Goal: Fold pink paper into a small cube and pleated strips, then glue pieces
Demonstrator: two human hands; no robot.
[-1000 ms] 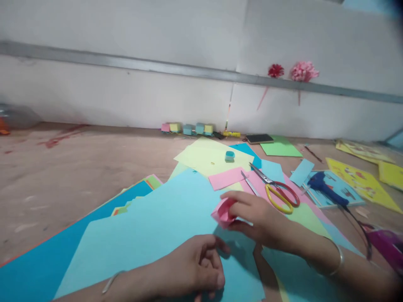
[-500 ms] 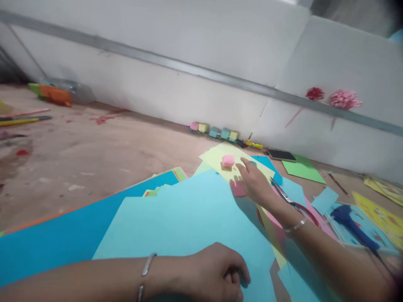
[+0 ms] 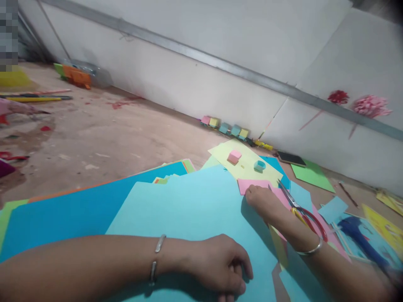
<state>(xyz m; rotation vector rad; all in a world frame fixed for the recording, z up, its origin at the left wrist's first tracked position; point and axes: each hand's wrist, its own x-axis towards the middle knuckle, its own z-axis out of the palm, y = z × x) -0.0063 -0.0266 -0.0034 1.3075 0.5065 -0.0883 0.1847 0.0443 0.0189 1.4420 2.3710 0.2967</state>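
Note:
My left hand (image 3: 225,265) rests on a large light blue sheet of paper (image 3: 182,205), its fingers loosely curled with nothing visible in them. Further right, the closed fingertips of my right hand (image 3: 261,203) are on the near edge of a piece of pink paper (image 3: 252,184). Behind that hand a pale yellow sheet (image 3: 248,164) carries a small pink paper cube (image 3: 234,157) and an open light blue paper box (image 3: 260,166). Scissors (image 3: 296,205) with red and yellow handles lie just beyond my right wrist.
A row of small paper cubes (image 3: 224,128) stands along the wall by a dark phone (image 3: 291,158). On the right lies a blue glue gun (image 3: 362,239). Dark blue paper (image 3: 75,201) extends to the left. Pencils (image 3: 37,98) and an orange object (image 3: 77,76) are farther left.
My right hand has drawn back from beside the pink cube to the pink paper, and its fingers have closed. The blue paper box now shows fully. My left hand has barely moved.

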